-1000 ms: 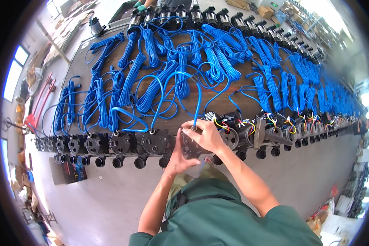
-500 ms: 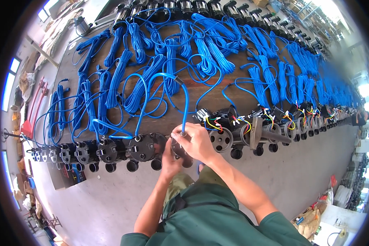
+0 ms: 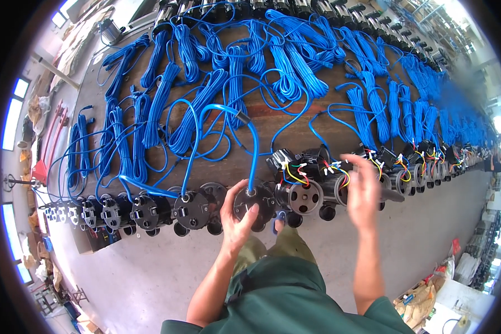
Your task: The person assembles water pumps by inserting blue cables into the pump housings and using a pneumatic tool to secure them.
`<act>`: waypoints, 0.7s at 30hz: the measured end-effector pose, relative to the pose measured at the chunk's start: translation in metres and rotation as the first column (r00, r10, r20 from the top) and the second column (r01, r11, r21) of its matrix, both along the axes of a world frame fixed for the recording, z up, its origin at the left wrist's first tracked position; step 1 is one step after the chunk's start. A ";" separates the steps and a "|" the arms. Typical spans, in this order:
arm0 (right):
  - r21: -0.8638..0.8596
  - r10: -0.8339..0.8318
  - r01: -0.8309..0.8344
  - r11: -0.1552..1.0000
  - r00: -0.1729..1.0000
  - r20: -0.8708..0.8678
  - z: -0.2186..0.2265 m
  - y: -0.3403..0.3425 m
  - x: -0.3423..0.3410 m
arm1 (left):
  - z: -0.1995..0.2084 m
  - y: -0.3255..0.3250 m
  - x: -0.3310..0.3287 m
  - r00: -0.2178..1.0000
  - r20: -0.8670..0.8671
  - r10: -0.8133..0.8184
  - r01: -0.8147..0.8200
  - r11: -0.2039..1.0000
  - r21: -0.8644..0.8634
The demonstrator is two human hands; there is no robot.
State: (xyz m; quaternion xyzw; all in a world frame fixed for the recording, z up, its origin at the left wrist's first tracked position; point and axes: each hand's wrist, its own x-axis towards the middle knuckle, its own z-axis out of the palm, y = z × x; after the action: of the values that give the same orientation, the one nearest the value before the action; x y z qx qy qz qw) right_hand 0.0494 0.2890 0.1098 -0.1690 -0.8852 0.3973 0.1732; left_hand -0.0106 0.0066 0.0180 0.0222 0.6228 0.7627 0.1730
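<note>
My left hand (image 3: 236, 220) grips a round black end cap (image 3: 256, 203), thumb on its face and fingers along its left side. A thick blue cable (image 3: 254, 150) rises from the cap's top and bends left, with a dark sleeve (image 3: 242, 117) round it. Farther right, my slightly blurred right hand (image 3: 363, 197) is raised with fingers stretched. It covers the head of a hammer-like tool, whose dark handle (image 3: 392, 195) sticks out to its right. Just right of the cap stands an uncapped motor (image 3: 305, 199) with coloured wires (image 3: 296, 173) on top.
Along the table's near edge, capped black motors (image 3: 190, 210) run left and open wired ones (image 3: 402, 181) run right. Bundles of blue cable (image 3: 236, 80) cover the brown tabletop (image 3: 256, 114). More metal cylinders (image 3: 303, 6) line the far edge. Below lies a grey floor (image 3: 150, 273).
My right hand has let go of the cable's base at the cap and moved right to the tool. My left hand stays on the cap, whose face now shows more fully.
</note>
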 end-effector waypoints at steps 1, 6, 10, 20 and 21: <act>0.233 -0.041 0.023 0.972 0.996 0.075 -0.006 0.031 0.018 | -0.005 0.000 0.000 1.000 -0.011 0.024 -0.024 1.000 -0.001; 0.679 -0.204 -0.130 0.723 0.899 0.388 -0.029 0.081 0.074 | -0.013 0.003 -0.002 0.994 -0.084 0.067 -0.066 0.998 0.009; 0.718 -0.197 -0.145 0.681 0.908 0.370 -0.028 0.089 0.066 | -0.014 0.005 -0.004 0.993 -0.106 0.051 -0.051 0.999 0.000; -0.193 0.066 0.006 0.981 0.931 0.360 0.025 -0.023 0.083 | -0.011 0.003 -0.006 0.994 -0.102 0.045 -0.046 0.999 -0.006; -0.288 0.114 -0.024 0.957 0.947 0.301 0.025 -0.041 0.072 | -0.010 0.004 -0.005 0.995 -0.079 0.053 -0.052 0.999 0.016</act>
State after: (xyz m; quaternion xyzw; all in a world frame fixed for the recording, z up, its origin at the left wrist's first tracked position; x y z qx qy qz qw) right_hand 0.1218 0.2484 0.1347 -0.2216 -0.8415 0.4926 -0.0102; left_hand -0.0154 0.0103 0.0078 0.0372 0.6243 0.7698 0.1278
